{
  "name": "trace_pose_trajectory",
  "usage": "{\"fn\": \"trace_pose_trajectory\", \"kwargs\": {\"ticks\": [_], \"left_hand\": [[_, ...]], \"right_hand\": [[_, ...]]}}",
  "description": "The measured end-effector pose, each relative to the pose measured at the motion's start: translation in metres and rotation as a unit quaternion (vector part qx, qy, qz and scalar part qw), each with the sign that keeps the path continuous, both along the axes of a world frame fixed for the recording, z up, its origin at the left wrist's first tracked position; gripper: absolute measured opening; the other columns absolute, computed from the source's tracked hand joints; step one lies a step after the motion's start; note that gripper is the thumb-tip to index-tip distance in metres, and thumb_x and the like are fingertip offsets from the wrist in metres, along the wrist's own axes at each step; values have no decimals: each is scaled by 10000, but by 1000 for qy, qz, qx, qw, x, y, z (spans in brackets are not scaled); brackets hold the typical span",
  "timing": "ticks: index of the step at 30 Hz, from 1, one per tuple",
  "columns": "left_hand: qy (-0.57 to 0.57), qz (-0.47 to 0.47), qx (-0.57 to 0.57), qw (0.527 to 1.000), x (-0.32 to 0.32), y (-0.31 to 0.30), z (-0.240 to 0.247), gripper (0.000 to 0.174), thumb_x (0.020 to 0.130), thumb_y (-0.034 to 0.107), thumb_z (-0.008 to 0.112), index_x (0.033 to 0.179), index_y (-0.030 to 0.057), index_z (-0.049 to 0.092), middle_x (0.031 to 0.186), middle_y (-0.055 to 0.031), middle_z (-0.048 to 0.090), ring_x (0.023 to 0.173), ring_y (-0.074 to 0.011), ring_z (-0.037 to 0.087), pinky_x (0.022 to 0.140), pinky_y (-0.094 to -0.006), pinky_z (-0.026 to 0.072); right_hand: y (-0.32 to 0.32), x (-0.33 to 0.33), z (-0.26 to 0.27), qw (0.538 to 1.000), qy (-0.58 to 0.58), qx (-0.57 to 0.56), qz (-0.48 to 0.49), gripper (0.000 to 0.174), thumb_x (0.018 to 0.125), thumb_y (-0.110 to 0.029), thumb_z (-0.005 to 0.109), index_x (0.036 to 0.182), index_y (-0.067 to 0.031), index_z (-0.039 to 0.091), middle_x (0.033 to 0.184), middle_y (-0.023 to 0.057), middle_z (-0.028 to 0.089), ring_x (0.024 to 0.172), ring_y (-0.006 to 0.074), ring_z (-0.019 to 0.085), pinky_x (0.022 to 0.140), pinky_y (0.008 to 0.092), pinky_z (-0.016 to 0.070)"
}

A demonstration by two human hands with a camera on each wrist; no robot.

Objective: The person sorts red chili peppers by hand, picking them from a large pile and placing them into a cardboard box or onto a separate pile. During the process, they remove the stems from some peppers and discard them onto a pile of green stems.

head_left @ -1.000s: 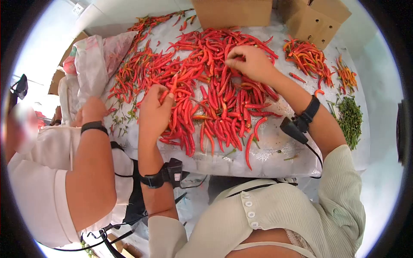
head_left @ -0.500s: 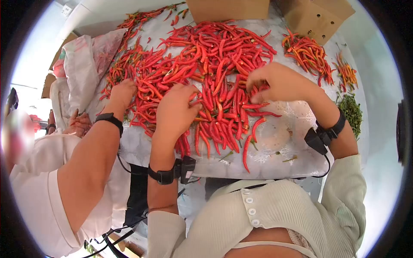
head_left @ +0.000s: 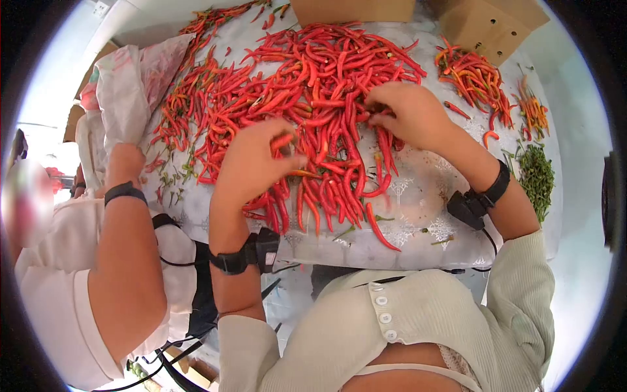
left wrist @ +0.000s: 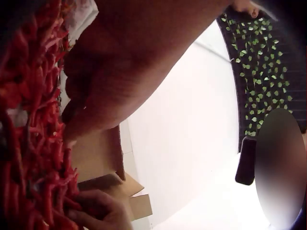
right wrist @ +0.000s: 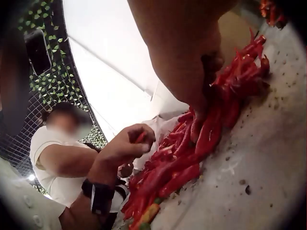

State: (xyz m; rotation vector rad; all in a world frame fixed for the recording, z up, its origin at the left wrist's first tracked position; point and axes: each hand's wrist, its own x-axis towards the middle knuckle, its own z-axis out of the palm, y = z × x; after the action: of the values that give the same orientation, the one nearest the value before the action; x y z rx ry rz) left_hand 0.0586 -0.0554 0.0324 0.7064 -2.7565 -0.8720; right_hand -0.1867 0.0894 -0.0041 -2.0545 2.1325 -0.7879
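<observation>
A broad pile of red chili peppers (head_left: 326,72) covers the middle of the table. My left hand (head_left: 251,160) is above its near left part, fingers curled round a red chili pepper (head_left: 282,141); the right wrist view shows its red tip between finger and thumb of the left hand (right wrist: 125,146). My right hand (head_left: 415,116) is at the pile's right side, thumb and fingertips pinching red chili peppers there. From the left wrist view, the right hand (left wrist: 103,211) appears low among the peppers. Its palm side is mostly hidden.
Orange-red chilies (head_left: 473,81) and green stems (head_left: 537,179) form smaller heaps on the right. Cardboard boxes (head_left: 486,29) stand at the back. Another person's arm (head_left: 130,255) reaches in at left, beside a white sack (head_left: 124,91).
My left hand moved right into the pile, then back left and up. My right hand dipped nearer, then rose slightly; peppers beneath it shifted. The other person's hand reached toward the pile and drew back.
</observation>
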Motion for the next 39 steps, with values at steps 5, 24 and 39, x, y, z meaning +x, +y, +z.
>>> {"fn": "trace_pose_trajectory", "kwargs": {"ticks": [5,24,39], "left_hand": [[-77,-35,-41,996,12,13,-22,315,656,112,766,924,9,638,875,-133,613,864,-326,601,778,-389,472],[-32,-101,-16,994,-18,89,-23,211,875,156,548,1066,71,573,911,-156,639,865,-342,621,732,-424,492],[87,117,-151,978,-1,12,-4,184,888,87,508,1059,31,546,907,-191,623,851,-348,617,744,-424,468]], "right_hand": [[7,-5,13,1000,-4,-29,0,154,760,-151,677,882,-68,634,854,117,636,836,325,611,715,431,485],[16,35,2,988,4,122,92,235,667,-88,725,886,-90,637,869,98,577,858,313,588,707,417,471],[32,36,9,994,16,80,72,212,707,-97,707,912,-88,651,883,88,587,851,291,606,699,408,487]]}}
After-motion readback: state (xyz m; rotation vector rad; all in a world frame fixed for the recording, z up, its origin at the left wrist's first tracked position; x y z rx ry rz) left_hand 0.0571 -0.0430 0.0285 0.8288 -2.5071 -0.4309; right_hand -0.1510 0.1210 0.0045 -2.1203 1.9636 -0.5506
